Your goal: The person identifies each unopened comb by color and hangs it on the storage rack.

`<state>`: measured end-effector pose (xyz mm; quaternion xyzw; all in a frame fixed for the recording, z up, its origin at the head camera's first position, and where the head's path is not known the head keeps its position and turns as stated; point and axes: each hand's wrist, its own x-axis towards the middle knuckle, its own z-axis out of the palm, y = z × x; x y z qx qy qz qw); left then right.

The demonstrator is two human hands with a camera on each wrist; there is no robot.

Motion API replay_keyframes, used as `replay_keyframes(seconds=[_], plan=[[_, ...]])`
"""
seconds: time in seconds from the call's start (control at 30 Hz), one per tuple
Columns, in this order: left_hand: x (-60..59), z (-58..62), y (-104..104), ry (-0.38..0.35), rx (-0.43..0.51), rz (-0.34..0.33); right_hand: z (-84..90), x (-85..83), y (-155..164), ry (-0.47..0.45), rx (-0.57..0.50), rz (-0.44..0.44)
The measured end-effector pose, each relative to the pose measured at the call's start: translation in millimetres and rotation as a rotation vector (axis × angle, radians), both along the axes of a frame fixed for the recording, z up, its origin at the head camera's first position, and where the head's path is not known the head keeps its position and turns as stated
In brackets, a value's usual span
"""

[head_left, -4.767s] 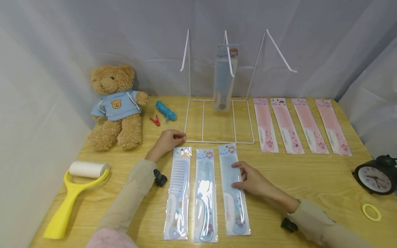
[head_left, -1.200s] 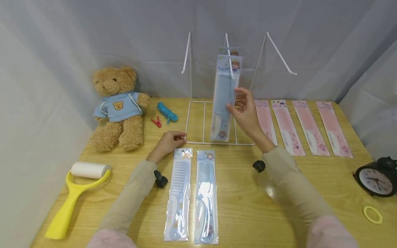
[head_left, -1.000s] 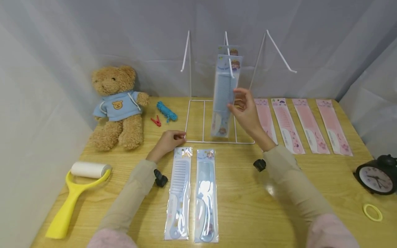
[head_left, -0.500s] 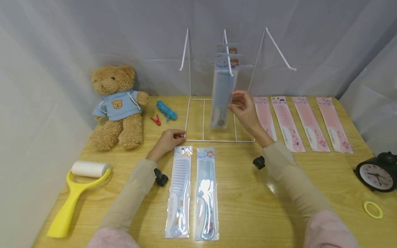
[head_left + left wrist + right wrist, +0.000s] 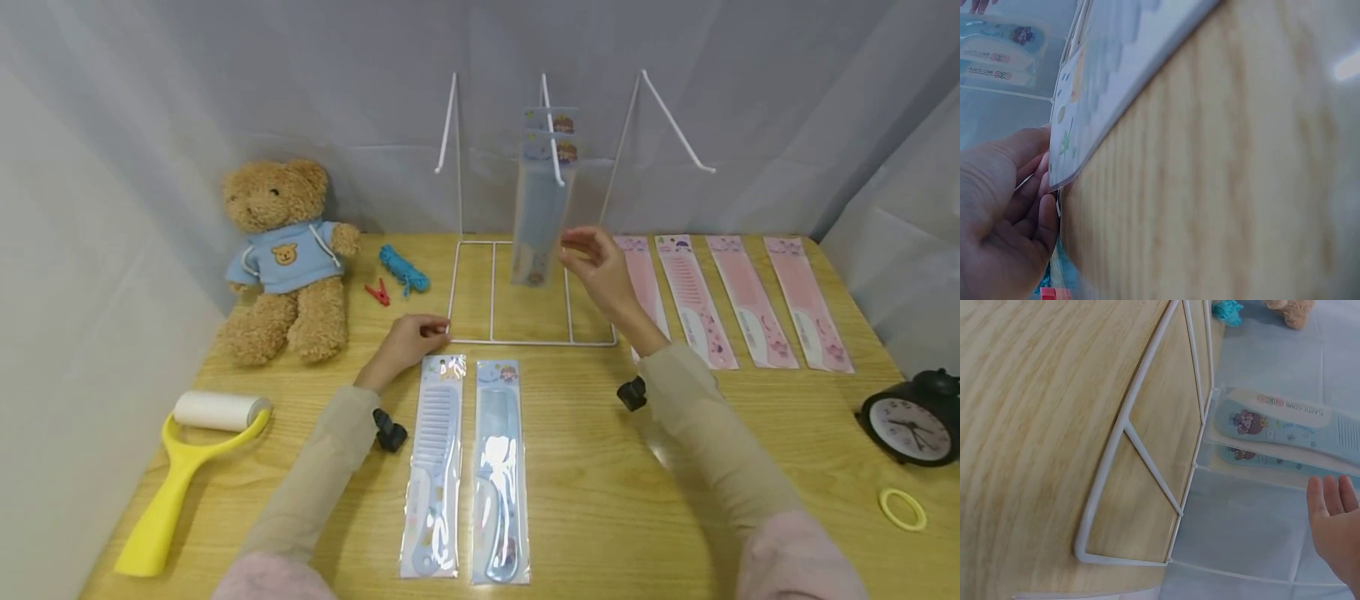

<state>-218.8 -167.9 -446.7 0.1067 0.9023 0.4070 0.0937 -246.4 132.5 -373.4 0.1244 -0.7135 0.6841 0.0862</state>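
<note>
- The right hand [image 5: 603, 271], fingers loose and holding nothing, hovers just beside two blue combs [image 5: 542, 196] in glossy flat sleeves.
- Those combs hang from the middle hook of the thin white wire rack [image 5: 529, 292] near the table's [image 5: 750, 433] far edge.
- The left hand [image 5: 405, 343] pinches the rack's front left corner.
- Two more sleeved blue combs [image 5: 465, 467] lie flat by the near edge of the wood-grain top.

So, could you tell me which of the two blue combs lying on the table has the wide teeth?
The left blue comb, next to the left hand; its neighbour is fine-toothed.
</note>
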Motion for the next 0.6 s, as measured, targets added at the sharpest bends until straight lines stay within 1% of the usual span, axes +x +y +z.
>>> replay_keyframes(seconds=[0.17,0.23,0.33,0.47,0.6], plan=[[-0.2,-0.7,0.2,0.000,-0.010,-0.006,-8.9,9.2,3.4,-0.077,0.071,-0.037],[-0.4,-0.7,0.4,-0.006,-0.014,-0.003,-14.5,15.5,4.1,-0.120,0.114,-0.021],[0.1,-0.2,0.4,0.000,-0.014,-0.002,-24.2,29.6,2.8,-0.175,0.194,0.041],[1.3,1.6,0.2,0.002,-0.008,-0.005,-38.2,56.0,-1.0,-0.239,0.358,0.146],[1.7,2.3,0.1,-0.013,-0.008,-0.006,-50.7,82.5,-6.7,-0.271,0.448,0.244]])
